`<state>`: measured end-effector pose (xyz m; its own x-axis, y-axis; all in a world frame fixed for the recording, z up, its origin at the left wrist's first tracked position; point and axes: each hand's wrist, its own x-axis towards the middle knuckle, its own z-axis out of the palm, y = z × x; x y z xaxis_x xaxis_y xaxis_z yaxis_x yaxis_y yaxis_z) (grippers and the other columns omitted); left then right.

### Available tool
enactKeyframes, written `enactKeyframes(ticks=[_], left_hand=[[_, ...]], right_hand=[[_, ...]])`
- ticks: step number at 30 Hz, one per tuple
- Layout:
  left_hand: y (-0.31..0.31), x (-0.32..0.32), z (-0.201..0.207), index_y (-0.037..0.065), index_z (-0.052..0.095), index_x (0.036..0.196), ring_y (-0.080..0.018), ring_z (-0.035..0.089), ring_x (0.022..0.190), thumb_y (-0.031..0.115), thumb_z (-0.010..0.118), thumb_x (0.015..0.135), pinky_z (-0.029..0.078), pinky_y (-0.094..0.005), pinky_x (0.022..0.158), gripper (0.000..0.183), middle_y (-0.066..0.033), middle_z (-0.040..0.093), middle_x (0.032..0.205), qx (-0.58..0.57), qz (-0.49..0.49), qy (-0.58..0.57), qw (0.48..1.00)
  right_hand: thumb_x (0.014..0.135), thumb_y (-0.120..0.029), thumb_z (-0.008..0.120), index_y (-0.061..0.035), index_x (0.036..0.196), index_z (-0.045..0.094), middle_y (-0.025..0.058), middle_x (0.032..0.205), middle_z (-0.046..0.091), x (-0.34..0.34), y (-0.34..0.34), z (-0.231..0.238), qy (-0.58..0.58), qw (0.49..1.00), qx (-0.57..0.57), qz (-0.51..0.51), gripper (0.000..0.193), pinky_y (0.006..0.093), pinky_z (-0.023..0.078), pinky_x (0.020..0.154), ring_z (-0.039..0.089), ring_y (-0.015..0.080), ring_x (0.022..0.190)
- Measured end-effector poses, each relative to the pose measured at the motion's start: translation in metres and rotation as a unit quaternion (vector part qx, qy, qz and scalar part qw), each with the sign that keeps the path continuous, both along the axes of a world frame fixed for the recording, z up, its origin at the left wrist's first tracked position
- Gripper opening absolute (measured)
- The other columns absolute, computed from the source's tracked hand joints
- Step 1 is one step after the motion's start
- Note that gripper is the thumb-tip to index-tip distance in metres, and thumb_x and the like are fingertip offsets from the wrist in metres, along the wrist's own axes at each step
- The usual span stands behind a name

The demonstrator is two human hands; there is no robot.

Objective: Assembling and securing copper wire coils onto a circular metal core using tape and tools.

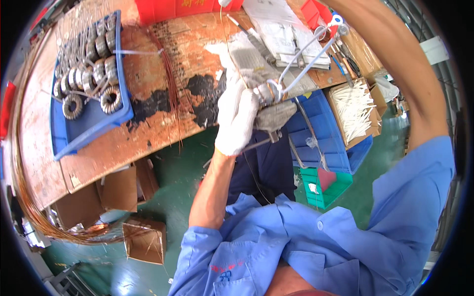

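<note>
Overhead, wide fisheye view of a scuffed wooden workbench (98, 163) above a green floor. At its near edge, toward the middle: a wire-wound toroidal coil (265, 93), surrounded by grey cloth (276, 117). Pressed to the coil's left side, the left hand (236, 116), in a white knit glove, fingers bent toward the coil; impossible to tell whether clenched on it or merely resting there. Beside those fingers, a thin wire (225, 34) running up to the upper edge. Right forearm (395, 54) bare, raised, and cut off at the upper edge; hand out of view, so impossible to tell how its fingers stand. From the coil toward the upper right, a pale, narrow loop (307, 63).

On the left of the bench, a blue tray (91, 134) with rows of similar coils (76, 79). Between tray and glove, a bundle of reddish-brown wires (170, 74). On the right, a cardboard box (332, 98) full of white strips (353, 113), near blue bins (318, 123); lower down, a green bin (316, 198).
</note>
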<state>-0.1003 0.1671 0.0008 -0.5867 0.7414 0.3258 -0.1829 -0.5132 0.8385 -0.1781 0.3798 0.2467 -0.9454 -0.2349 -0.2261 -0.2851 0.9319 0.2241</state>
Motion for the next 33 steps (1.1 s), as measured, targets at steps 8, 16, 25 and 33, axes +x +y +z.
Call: enactKeyframes(ticks=[8, 16, 25, 33], left_hand=[[-0.002, -0.002, 0.022, -0.002, 0.066, 0.095, -0.0301, 0.062, 0.102, 0.012, 0.043, 0.108, 0.049, -0.0395, 0.096, 0.029, -0.0159, 0.069, 0.105, -0.023, 0.057, 0.162, 0.985], [-0.011, -0.008, 0.016, -0.002, 0.065, 0.091, -0.0236, 0.060, 0.116, 0.037, 0.032, 0.118, 0.045, -0.0379, 0.106, 0.058, -0.0152, 0.066, 0.124, -0.086, -0.019, 0.026, 0.996], [0.003, -0.022, 0.000, -0.003, 0.066, 0.132, -0.0196, 0.068, 0.114, 0.035, 0.042, 0.117, 0.054, -0.0376, 0.104, 0.047, -0.0113, 0.071, 0.126, -0.063, -0.083, -0.016, 0.994], [0.008, -0.046, -0.009, -0.003, 0.068, 0.123, -0.0173, 0.071, 0.105, 0.025, 0.046, 0.116, 0.056, -0.0327, 0.097, 0.036, -0.0110, 0.074, 0.118, -0.114, -0.026, 0.086, 0.989]], right_hand=[[0.094, -0.048, 0.066, -0.0074, 0.094, 0.080, 0.0189, 0.098, 0.076, -0.018, 0.115, 0.048, 0.233, 0.949, 0.173, -0.126, 0.043, 0.0489, 0.056, 0.078, 0.072, 0.0394, 0.086], [0.088, -0.024, 0.064, -0.0077, 0.086, 0.068, 0.0162, 0.078, 0.068, 0.117, 0.038, -0.076, 0.286, 0.953, 0.058, -0.081, 0.017, 0.0489, 0.057, 0.068, 0.072, 0.0344, 0.077], [0.100, -0.032, 0.059, -0.0006, 0.150, 0.052, 0.0236, 0.128, 0.069, 0.256, 0.161, -0.241, 0.179, 0.812, -0.099, -0.546, 0.059, 0.0466, 0.054, 0.104, 0.068, 0.0374, 0.116], [0.106, -0.024, 0.067, -0.0038, 0.115, 0.064, 0.0021, 0.084, 0.062, 0.317, -0.047, -0.220, 0.377, 0.415, -0.656, -0.505, 0.023, 0.0299, 0.049, 0.047, 0.058, 0.0103, 0.060]])
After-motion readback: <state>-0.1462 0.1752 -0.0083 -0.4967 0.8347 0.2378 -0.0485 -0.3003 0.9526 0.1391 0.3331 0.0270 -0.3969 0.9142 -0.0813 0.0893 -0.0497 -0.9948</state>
